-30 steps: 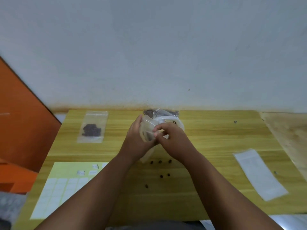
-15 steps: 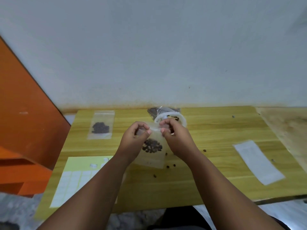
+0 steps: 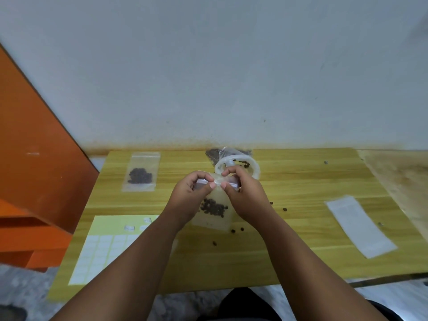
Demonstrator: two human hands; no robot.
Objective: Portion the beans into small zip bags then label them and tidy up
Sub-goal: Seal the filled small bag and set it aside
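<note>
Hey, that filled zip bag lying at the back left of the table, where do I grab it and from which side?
Pinch the filled zip bag by its zip strip at the far edge, coming down from above. It lies flat with the beans clumped mid-bag, so that strip is bare, and lifting there would likely keep the opening uppermost.

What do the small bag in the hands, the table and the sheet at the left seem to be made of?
Held bag: thin clear plastic film, slightly glossy; beans show through it.
Table: wood or wood-look laminate, smooth; grain lines run along it.
Label sheet: probably paper, matt; white stickers on pale yellow backing.
</note>
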